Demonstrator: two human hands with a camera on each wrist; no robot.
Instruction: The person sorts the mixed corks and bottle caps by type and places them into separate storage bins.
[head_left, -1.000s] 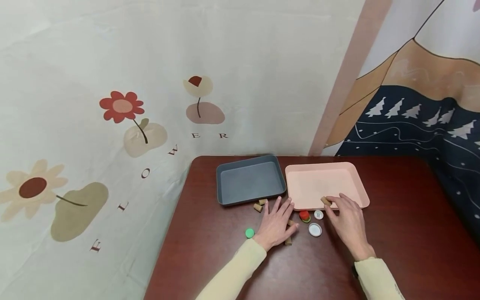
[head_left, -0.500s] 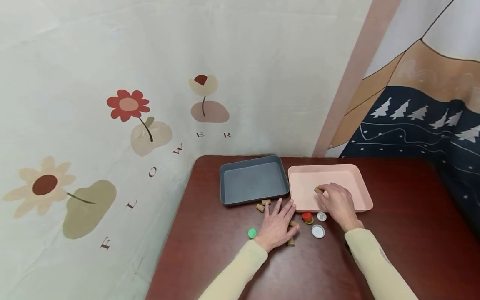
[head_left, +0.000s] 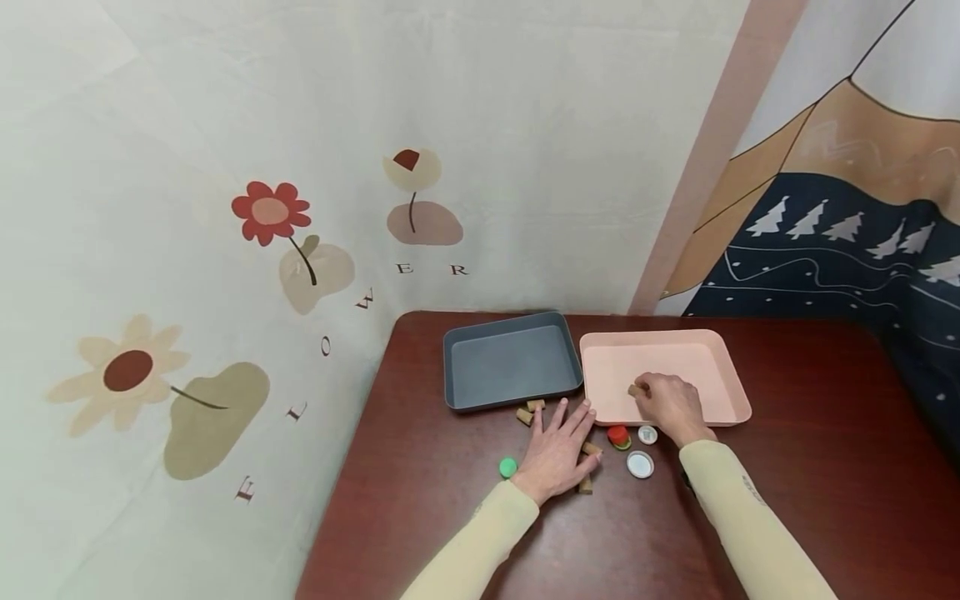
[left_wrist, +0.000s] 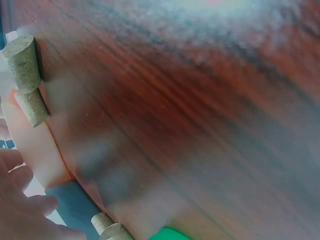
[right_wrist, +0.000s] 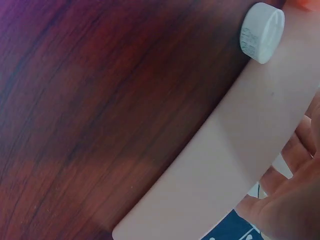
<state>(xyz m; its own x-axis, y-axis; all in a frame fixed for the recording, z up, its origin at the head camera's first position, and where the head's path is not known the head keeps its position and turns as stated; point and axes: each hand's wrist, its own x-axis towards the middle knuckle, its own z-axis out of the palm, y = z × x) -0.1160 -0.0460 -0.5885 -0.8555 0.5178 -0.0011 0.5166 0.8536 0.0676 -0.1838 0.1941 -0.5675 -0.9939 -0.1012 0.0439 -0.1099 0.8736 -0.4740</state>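
Over the pink tray (head_left: 720, 367), my right hand (head_left: 671, 404) pinches a cork (head_left: 636, 390) between thumb and fingers; the right wrist view hides the cork behind the tray's wall. My left hand (head_left: 553, 458) lies with fingers spread on the table, near the pink tray's front left corner. Close by its thumb are two corks (left_wrist: 24, 62), partly covered in the head view. Two more corks (head_left: 525, 416) lie beyond its fingertips, by the front edge of the dark grey tray (head_left: 510, 362). A green cap (head_left: 507, 467) sits left of the left wrist.
In front of the pink tray are a red cap (head_left: 618, 434) overlapping a green one, a small white cap (head_left: 647, 435) and a larger white lid (head_left: 640, 464). The two trays stand side by side at the back of the brown table (head_left: 600, 550), against a printed curtain.
My right hand has carried the cork from the pink tray's front edge leftward and inward over its floor. The left hand has stayed in place; the whole view has shifted slightly.
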